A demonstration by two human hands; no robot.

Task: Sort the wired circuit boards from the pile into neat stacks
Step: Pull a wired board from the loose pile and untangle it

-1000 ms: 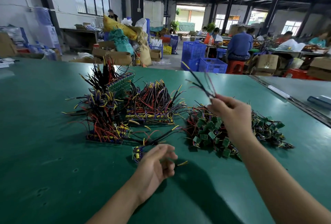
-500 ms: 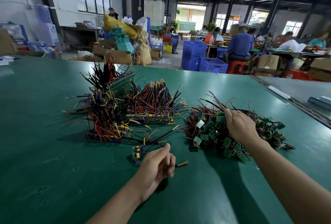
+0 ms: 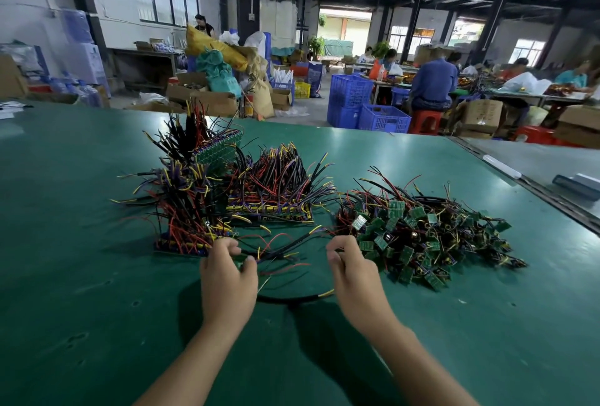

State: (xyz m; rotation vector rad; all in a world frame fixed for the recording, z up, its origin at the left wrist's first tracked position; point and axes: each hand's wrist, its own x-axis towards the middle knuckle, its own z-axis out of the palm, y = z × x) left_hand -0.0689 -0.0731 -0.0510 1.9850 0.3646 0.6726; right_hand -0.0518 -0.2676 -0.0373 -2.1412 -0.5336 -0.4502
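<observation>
While both of my hands work low over the green tabletop (image 3: 81, 275), I see the left hand (image 3: 227, 279) with its grip closed on a small wired board, thumb and fingers pinched round it; the board itself is almost wholly hidden under the fingers, so only a sliver of green and its thin red, black and yellow wires (image 3: 285, 249) fanning off to the right show. The right hand (image 3: 352, 271) has its grip curled shut at the near-left edge of the loose pile (image 3: 422, 236), pinching something dark there, though I cannot make out whether it is a wire or a board. That pile is a tangled heap of small flat green squares knotted with thin leads. A black cable with a yellow tip (image 3: 292, 298) curves on the felt-like surface between my wrists. Further back stand the sorted stacks: a near-left stack (image 3: 185, 210) bristling with purple, black and red wires, a middle stack (image 3: 276, 188) just beside it, and a rear stack (image 3: 207, 142) with tilted green perforated boards. Their lower boards are buried under wire. My forearms are cut off by the bottom edge.
</observation>
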